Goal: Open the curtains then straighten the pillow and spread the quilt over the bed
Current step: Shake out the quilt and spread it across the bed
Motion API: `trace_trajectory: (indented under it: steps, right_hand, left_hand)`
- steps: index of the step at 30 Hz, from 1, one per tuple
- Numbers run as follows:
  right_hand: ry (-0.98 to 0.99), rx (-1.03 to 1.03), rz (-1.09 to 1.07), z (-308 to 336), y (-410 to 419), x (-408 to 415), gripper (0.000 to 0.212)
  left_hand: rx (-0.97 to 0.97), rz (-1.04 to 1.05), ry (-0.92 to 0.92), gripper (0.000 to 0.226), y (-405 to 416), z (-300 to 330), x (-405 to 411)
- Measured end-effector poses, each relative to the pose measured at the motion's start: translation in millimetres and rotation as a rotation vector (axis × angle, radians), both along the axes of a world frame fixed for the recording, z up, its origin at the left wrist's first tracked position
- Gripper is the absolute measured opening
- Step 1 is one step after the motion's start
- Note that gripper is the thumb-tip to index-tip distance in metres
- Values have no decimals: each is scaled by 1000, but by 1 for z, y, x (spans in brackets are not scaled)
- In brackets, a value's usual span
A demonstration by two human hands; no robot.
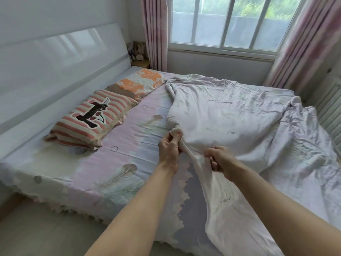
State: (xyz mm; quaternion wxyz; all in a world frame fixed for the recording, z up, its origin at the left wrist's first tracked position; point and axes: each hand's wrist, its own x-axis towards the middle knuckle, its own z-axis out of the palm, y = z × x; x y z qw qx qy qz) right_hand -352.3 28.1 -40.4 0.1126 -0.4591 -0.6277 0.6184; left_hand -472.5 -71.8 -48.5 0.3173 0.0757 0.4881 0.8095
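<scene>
Gripping the quilt edge, left hand and right hand both bunch it, apparently to draw it across the bed; curtains parted.

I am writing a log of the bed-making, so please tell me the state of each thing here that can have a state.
Pink patterned curtains: drawn open to both sides of the window.
Pale lilac quilt: crumpled, covering only part of the bed.
Striped pillow with black cat: flat by the headboard.
Orange-patched pillow: flat beside it.
Left hand: grips the quilt edge.
Right hand: grips the quilt edge.
</scene>
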Motion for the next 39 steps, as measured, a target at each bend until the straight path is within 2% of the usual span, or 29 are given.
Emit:
trace_trajectory:
  steps: [2, 5, 7, 10, 11, 13, 15, 18, 20, 22, 24, 26, 29, 32, 34, 36, 39]
  right_hand:
    - [-11, 111, -35, -4, -10, -17, 13]
    - [97, 253, -82, -1, -19, -47, 9]
    - [76, 317, -14, 8, -22, -69, 27]
    - [-216, 355, 224, 22, -21, -91, 53]
    - [-342, 340, 323, 24, -20, -92, 52]
    - [-551, 340, 508, 24, -22, -98, 27]
    - [-629, 390, 548, 17, -24, -106, 7]
    - [-504, 331, 435, 1, -22, -117, 16]
    - [-376, 263, 360, -1, -23, -122, 13]
    - [-258, 214, 298, -2, -24, -125, 13]
    - [-148, 140, 219, -4, -21, -128, 20]
    - [-76, 34, 140, -8, -17, -130, 16]
    - [-54, -92, 103, -10, -15, -130, 10]
    - [-34, -167, 124, -13, -11, -123, 17]
    - [-6, -216, 109, -13, -6, -117, 25]
    - [26, -261, 91, -12, -2, -114, 33]
    - [24, -287, 100, -13, 3, -117, 30]
  left_hand:
    - [-65, -31, 207, 10, -21, 2, -10]
    - [-117, -199, 473, 8, -45, 5, -8]
    - [-115, -332, 538, 8, -55, 6, -4]
    - [-163, -442, 614, 15, -64, -1, -4]
    - [-202, -470, 645, 13, -65, -5, -4]
    - [-246, -490, 654, 9, -69, -15, -6]
    - [-249, -488, 590, 15, -71, -23, -7]
    - [-254, -485, 490, 20, -70, -32, -13]
    - [-253, -488, 374, 28, -66, -40, -22]
    - [-200, -434, 159, 34, -60, -45, -29]
    - [-161, -308, -141, 42, -49, -48, -40]
    - [-205, -199, -368, 51, -36, -55, -54]
    - [-251, -231, -497, 49, -13, -61, -66]
    - [-119, -327, -673, 53, 11, -55, -69]
    - [-90, -362, -740, 55, 25, -53, -76]
    - [-130, -361, -738, 46, 36, -49, -78]
    - [-226, -162, -644, 30, 47, -49, -85]
